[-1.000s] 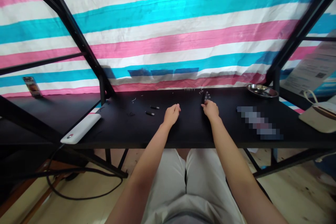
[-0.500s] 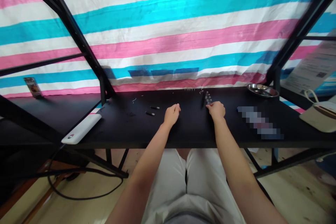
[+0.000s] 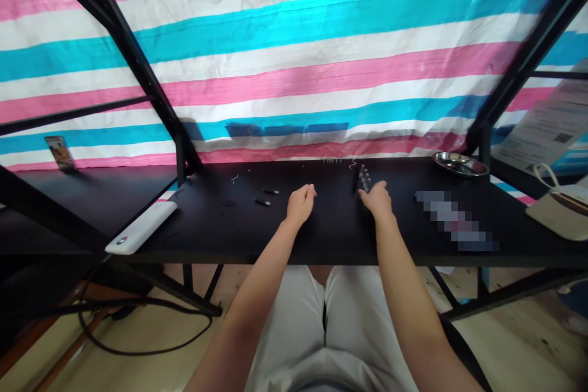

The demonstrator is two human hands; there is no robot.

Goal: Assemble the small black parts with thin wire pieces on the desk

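The cluster of small, clear, cylindrical pieces [image 3: 364,179] lay on the black, flat-topped bench [image 3: 321,239], just left of the right hand [image 3: 377,199] and beside a dark, narrow object [image 3: 356,177]. Their grouping there presumably kept them within easy fingertip reach. Two short, black, pen-like sticks with pale ends, one farther off [image 3: 271,192] and one nearer [image 3: 262,201], lay left of the left hand [image 3: 301,203], apart from the cluster, perhaps for separation.

The right forearm reached forward, fingers partly bent, one tip close to the clear pieces; whether it pinched any could not be told. The left hand rested with fingers curled together, thumb uppermost; its contents, if any, were hidden.
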